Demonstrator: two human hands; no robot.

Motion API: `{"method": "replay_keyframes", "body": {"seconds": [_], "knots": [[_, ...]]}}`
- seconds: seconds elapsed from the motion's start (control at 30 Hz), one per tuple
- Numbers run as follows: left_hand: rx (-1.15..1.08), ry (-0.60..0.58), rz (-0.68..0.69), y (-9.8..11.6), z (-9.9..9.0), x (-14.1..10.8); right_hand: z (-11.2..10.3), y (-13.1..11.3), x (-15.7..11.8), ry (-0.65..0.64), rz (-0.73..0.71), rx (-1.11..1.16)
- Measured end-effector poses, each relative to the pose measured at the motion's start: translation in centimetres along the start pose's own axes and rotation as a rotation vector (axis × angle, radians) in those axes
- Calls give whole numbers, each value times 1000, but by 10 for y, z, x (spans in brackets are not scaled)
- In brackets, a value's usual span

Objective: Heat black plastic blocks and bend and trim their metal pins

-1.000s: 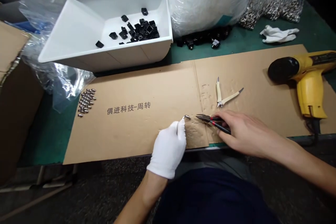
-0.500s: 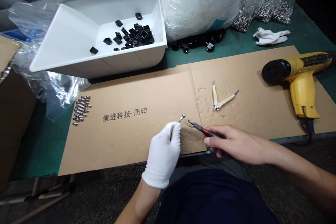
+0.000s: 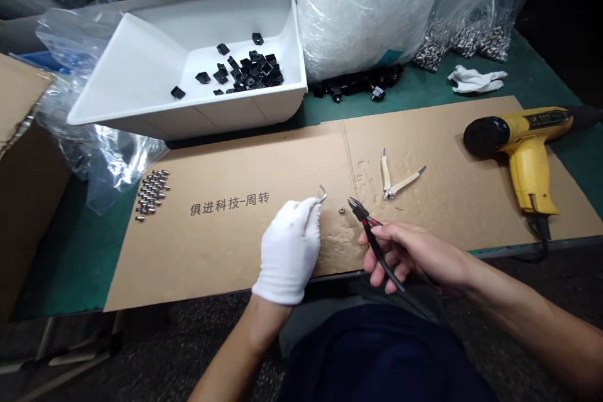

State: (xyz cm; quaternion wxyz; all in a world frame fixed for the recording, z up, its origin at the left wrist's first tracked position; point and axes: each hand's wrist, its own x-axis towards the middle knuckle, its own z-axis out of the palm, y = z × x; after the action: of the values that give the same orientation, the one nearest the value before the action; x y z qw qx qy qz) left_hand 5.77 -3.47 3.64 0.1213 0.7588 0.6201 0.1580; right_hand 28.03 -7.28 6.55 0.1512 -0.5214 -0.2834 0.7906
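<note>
On the cardboard sheet [image 3: 211, 251] in front of me, my gloved left hand [image 3: 288, 251] is closed in a tight pinch around a metal hook [image 3: 322, 195]. The hook is thin, bright and slim, bent over at its top, and it rises just past my fingertips [image 3: 306, 205] without touching the sheet. Just to its right, a tiny ring [image 3: 340, 210] lies on the cardboard. My bare right hand [image 3: 417, 254] is curled around the black handles of the cutters [image 3: 379, 255], which have a touch of red near the head. Their jaws sit slightly parted, as far as I can tell, and point away from me, near the ring but not touching it. Farther along the sheet lie the cream-handled pliers [image 3: 394, 181], spread open, and the yellow heat gun [image 3: 527, 166]. At the sheet's left end are rows of metal studs [image 3: 151, 195]. Beyond its far edge stands a white bin [image 3: 188, 125] holding black plastic parts [image 3: 247, 72].
</note>
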Motion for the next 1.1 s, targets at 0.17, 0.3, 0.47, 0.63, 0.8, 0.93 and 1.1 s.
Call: {"method": "replay_keyframes", "body": {"seconds": [0.17, 0.3, 0.47, 0.63, 0.8, 0.93, 1.1], "knots": [[252, -50, 92, -9, 9, 32, 8, 10, 2, -150, 72, 297], [244, 23, 80, -7, 17, 26, 11, 8, 7, -225, 108, 393], [171, 77, 67, -4, 21, 1, 10, 6, 12, -187, 118, 377], [157, 141, 69, -5, 23, -16, 9, 5, 11, -132, 134, 279], [125, 40, 177, 2, 24, -18, 10, -2, 6, -74, 166, 186], [125, -12, 243, 8, 30, -14, 10, -4, 5, -39, 189, 151], [114, -25, 260, 9, 33, -13, 9, 1, 4, -27, 180, 130]]}}
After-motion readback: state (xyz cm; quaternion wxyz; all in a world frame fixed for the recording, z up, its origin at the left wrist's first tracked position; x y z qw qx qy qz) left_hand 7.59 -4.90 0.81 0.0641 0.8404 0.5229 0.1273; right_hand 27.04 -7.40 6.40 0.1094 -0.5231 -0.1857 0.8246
